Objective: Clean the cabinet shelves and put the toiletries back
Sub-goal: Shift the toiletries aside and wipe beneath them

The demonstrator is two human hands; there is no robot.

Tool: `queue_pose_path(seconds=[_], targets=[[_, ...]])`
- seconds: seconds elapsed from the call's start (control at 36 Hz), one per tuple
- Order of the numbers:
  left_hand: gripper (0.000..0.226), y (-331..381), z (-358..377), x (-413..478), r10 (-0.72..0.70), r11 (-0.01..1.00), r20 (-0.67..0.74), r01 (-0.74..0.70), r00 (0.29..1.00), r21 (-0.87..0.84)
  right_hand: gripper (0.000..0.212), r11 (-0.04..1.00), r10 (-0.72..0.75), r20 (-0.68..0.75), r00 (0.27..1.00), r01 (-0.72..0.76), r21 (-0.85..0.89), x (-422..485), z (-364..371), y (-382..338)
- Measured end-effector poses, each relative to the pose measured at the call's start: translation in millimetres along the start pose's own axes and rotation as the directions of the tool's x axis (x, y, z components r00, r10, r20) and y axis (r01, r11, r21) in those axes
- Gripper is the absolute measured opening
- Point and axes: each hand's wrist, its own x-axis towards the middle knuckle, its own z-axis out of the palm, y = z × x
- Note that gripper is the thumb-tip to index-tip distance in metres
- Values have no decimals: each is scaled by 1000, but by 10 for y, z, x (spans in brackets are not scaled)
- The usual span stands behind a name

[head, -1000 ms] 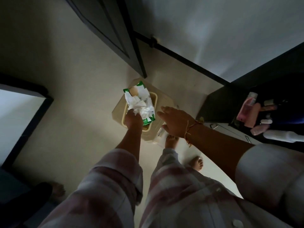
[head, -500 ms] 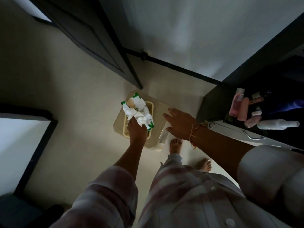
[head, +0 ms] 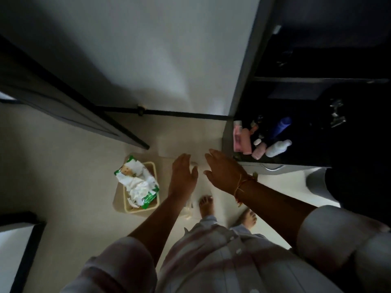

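A person stands barefoot on a pale floor [head: 63, 166] beside an open dark cabinet [head: 317, 92], both hands out in front at waist height. The left hand [head: 183, 176] and right hand [head: 224, 172] face each other, palms inward, fingers spread and holding nothing; a small pale shape between them is too blurred to name.

At 9 o'clock from the hands, a green-and-white wipes packet [head: 137, 182] lies crumpled in a beige bin [head: 148, 206] on the floor, apparently discarded. At 2 o'clock, the toiletries [head: 260, 142] are bunched on the cabinet's lower shelf: pink bottles [head: 243, 140], a white bottle [head: 277, 148] lying on its side, and a blue tube [head: 281, 125] leaning toward the back. The shelf above looks dark and bare, though the gloom hides much.

With the wiping seemingly over, the step in hand looks like turning to the toiletries. Done well, that means lifting one bottle at a time with a full grip around the body, not the cap, standing the fallen white bottle upright first, and placing taller items at the back so nothing topples. The low light argues for slow, deliberate reaches into the shelf.
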Motion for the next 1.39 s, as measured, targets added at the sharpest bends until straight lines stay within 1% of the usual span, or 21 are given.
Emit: queue_pose_path(seconds=[0.08, 0.14, 0.19, 0.25, 0.28, 0.39, 0.47, 0.53, 0.58, 0.64, 0.69, 0.75, 0.81, 0.89, 1.0, 1.06, 1.14, 1.22, 1.31, 1.39], targets=[[33, 411, 147, 36, 167, 986, 49, -167, 985, -14, 50, 996, 79, -62, 995, -77, 37, -247, -95, 294], [23, 670, 242, 45, 233, 972, 79, -233, 969, -19, 40, 994, 108, -118, 987, -103, 46, -411, -151, 498], [16, 908, 329, 57, 266, 964, 108, -265, 958, -30, 35, 968, 219, -146, 965, -196, 157, -575, -240, 687], [10, 1122, 414, 75, 310, 951, 126, -309, 942, -25, 33, 931, 333, -147, 931, -299, 211, -722, -293, 893], [8, 1222, 451, 84, 328, 945, 131, -327, 936, -23, 32, 918, 373, -162, 914, -337, 211, -787, -312, 1002], [12, 1596, 552, 122, 385, 923, 106, -386, 917, -18, 24, 887, 449, -189, 873, -412, 207, -1002, -343, 1382], [15, 1859, 615, 181, 410, 912, 80, -411, 909, 0, 22, 875, 475, -325, 818, -401, 270, -1118, -346, 1582], [18, 2015, 656, 254, 426, 904, 56, -427, 903, 6, 25, 862, 495, -375, 783, -389, 325, -1153, -358, 1676], [24, 2148, 698, 349, 451, 893, 44, -451, 892, -7, 28, 848, 516, -377, 769, -397, 350, -1151, -407, 1742], [31, 2268, 732, 466, 469, 883, 55, -470, 881, -2, 33, 838, 527, -382, 759, -392, 379, -1122, -464, 1794], [38, 2374, 744, 588, 460, 886, 96, -463, 883, 6, 41, 835, 531, -389, 753, -387, 391, -1074, -502, 1825], [42, 2468, 754, 709, 457, 888, 156, -461, 876, -15, 48, 833, 533, -379, 757, -389, 394, -1010, -512, 1847], [45, 2536, 774, 825, 458, 886, 214, -462, 863, -36, 53, 835, 527, -341, 778, -400, 378, -936, -518, 1875], [51, 2587, 852, 1007, 459, 881, 293, -473, 839, -28, 54, 825, 527, -284, 801, -403, 396, -838, -524, 1910], [51, 2628, 953, 1209, 455, 865, 385, -501, 803, 21, 43, 855, 492, -309, 814, -384, 350, -753, -518, 1915], [49, 2634, 991, 1284, 441, 864, 422, -502, 792, 40, 41, 868, 474, -287, 832, -388, 308, -724, -520, 1911], [48, 2644, 1042, 1367, 438, 851, 482, -523, 759, 50, 38, 885, 446, -248, 860, -381, 268, -670, -514, 1931], [49, 2665, 1072, 1422, 436, 829, 539, -555, 720, 71, 27, 905, 411, -252, 876, -359, 226, -593, -493, 1942], [46, 2677, 1092, 1458, 439, 809, 555, -580, 706, 98, 15, 905, 408, -230, 884, -358, 230, -525, -493, 1957], [43, 2674, 1100, 1482, 467, 774, 542, -620, 699, 131, 13, 890, 420, -227, 879, -349, 295, -497, -491, 1988]])
